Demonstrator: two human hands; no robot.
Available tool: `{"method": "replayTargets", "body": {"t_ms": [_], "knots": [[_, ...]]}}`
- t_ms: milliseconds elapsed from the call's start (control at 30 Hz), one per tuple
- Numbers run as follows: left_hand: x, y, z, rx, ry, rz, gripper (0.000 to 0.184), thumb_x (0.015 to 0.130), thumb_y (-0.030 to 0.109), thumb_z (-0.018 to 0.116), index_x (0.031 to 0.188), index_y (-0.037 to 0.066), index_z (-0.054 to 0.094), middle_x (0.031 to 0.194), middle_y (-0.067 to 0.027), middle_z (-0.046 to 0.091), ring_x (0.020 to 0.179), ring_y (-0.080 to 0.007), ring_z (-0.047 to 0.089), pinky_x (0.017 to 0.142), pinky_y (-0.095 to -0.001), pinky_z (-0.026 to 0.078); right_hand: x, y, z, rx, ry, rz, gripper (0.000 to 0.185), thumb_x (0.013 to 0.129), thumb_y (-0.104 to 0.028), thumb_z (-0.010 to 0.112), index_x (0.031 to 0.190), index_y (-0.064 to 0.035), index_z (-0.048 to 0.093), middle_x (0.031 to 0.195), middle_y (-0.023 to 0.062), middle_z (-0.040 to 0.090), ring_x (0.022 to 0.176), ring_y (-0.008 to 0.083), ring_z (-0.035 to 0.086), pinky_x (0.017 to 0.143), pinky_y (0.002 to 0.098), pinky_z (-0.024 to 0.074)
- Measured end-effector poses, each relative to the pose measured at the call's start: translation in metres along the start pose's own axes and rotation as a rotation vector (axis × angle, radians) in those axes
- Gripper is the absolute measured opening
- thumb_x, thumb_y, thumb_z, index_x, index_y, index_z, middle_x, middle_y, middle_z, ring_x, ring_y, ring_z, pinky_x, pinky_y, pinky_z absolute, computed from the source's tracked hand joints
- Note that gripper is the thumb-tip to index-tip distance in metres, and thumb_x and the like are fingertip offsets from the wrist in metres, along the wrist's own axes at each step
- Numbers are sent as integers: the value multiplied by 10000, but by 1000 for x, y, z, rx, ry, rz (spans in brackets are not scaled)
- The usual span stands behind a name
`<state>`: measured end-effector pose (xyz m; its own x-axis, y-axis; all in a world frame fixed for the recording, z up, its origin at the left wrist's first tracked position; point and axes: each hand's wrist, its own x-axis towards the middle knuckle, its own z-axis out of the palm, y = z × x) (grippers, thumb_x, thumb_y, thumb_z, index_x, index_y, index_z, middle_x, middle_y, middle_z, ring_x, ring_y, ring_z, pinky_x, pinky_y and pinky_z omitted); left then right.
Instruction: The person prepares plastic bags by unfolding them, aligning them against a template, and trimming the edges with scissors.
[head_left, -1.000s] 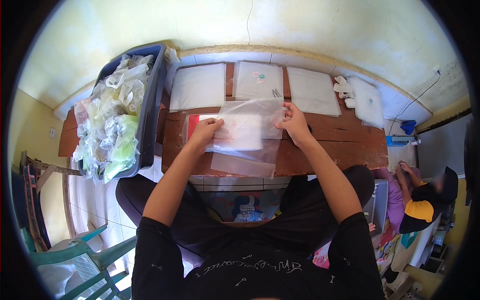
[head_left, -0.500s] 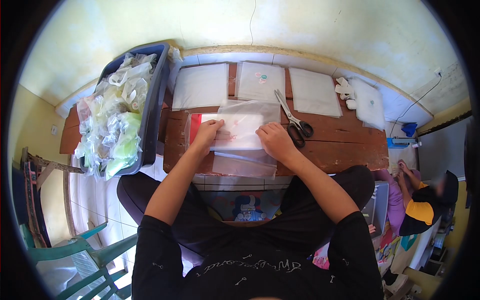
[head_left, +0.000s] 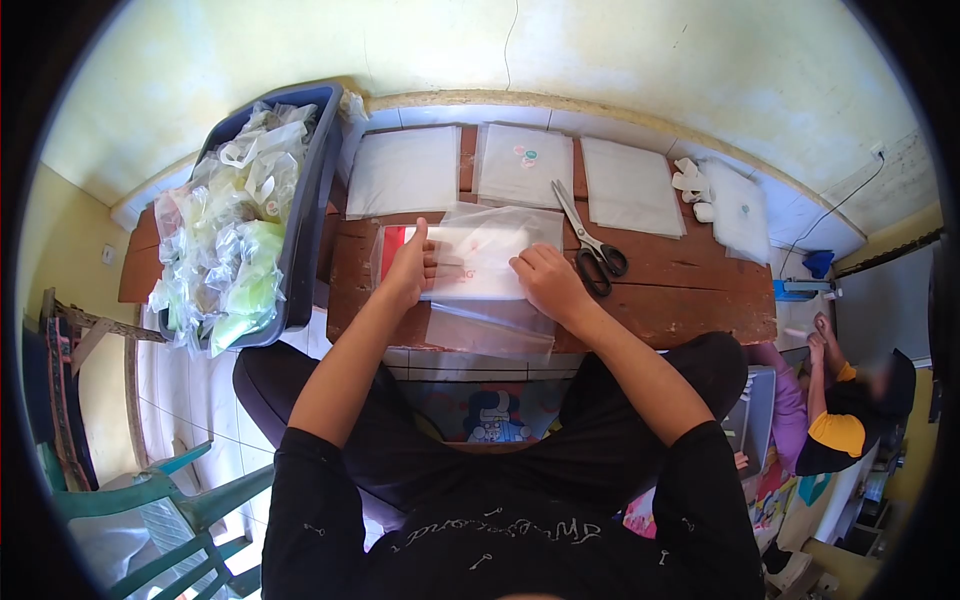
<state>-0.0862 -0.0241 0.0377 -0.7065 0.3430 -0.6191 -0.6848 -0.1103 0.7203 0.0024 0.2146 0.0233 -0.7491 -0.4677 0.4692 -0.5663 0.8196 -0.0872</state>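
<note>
A flat red and white printed piece [head_left: 485,288] lies on the brown wooden bench in front of me, overlapped by clear plastic bags [head_left: 500,218]. On its left side rests my left hand [head_left: 411,268], fingers stretched out and thumb raised, beside the red end. My right hand [head_left: 548,282] has its fingers bent together at the right edge of the clear plastic, pinching it. Another clear sheet [head_left: 490,328] hangs over the bench's near edge. Just right of my right hand lie black-handled scissors [head_left: 588,240], their blades pointing away from me.
Stacks of clear bags [head_left: 405,170] line the back of the bench [head_left: 690,290], with white rolled strips [head_left: 692,182] between two stacks. At left stands a dark tub [head_left: 312,200] heaped with crumpled plastic [head_left: 240,220]. A co-worker [head_left: 840,425] sits at right; a green chair [head_left: 185,500] stands lower left.
My left hand has let go of the plastic and opened, thumb now pointing up. My right hand stays nearly in place. The co-worker's hands have shifted.
</note>
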Motion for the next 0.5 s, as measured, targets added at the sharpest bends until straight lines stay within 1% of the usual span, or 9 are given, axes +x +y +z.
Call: {"method": "replayTargets", "body": {"t_ms": [67,200,267,300,367,400,433,467,500], "knots": [[3,-2,-1,-29,28,4,662,991,560,432,1181,-68,524,1053,-204,655,911,-279,691,792,-370,587,2,-7,-8,21,13,-4,154,763,-55,571,906,-21,618,849,105,579,865,269,588,855,366,478],[23,-15,-13,13,-4,32,621,1002,520,435,1171,-69,531,1056,-196,650,911,-277,681,816,-375,581,-6,-18,-13,85,-4,-16,175,753,-42,586,923,-19,616,868,114,574,872,274,591,826,374,490],[31,-19,-20,34,-22,25,446,1008,333,447,1162,-76,534,1053,-195,646,934,-277,675,843,-375,575,-12,-18,-10,96,-33,-7,183,755,-42,586,934,-16,617,873,116,574,880,280,594,825,380,491],[32,-21,-22,32,-21,26,446,1008,333,447,1162,-76,534,1053,-195,646,934,-277,675,843,-375,575,-14,-17,-9,105,-59,4,192,757,-42,585,944,-13,618,877,119,574,888,286,597,825,385,492],[32,-19,-23,-69,-53,38,336,926,131,440,1165,-79,548,1065,-203,650,946,-275,675,865,-379,570,-16,-13,-7,121,-62,38,194,758,-34,587,949,-11,620,878,120,573,888,291,602,815,387,497],[28,-17,-21,-67,-53,40,336,926,131,440,1165,-79,548,1065,-203,650,946,-275,675,865,-379,570,-16,-11,-8,138,-65,76,197,759,-25,589,953,-10,622,879,120,572,887,297,607,805,388,502],[24,-16,-20,-74,-75,39,351,886,82,430,1172,-81,554,1081,-209,647,963,-273,673,861,-379,573,-16,-8,-9,138,-62,76,197,759,-25,589,953,-10,622,879,120,572,887,297,607,805,388,502],[20,-14,-18,-81,-97,38,379,845,32,420,1178,-83,560,1097,-214,645,980,-270,672,857,-379,575,-14,-7,-13,165,-49,130,201,758,-14,593,956,-14,626,883,118,573,873,299,610,792,388,508],[19,-13,-16,-79,-98,40,379,845,32,420,1178,-83,560,1097,-214,645,980,-270,672,857,-379,575,-11,-5,-17,193,-35,185,205,757,-3,596,959,-17,629,887,117,573,859,301,613,779,389,513]]}}
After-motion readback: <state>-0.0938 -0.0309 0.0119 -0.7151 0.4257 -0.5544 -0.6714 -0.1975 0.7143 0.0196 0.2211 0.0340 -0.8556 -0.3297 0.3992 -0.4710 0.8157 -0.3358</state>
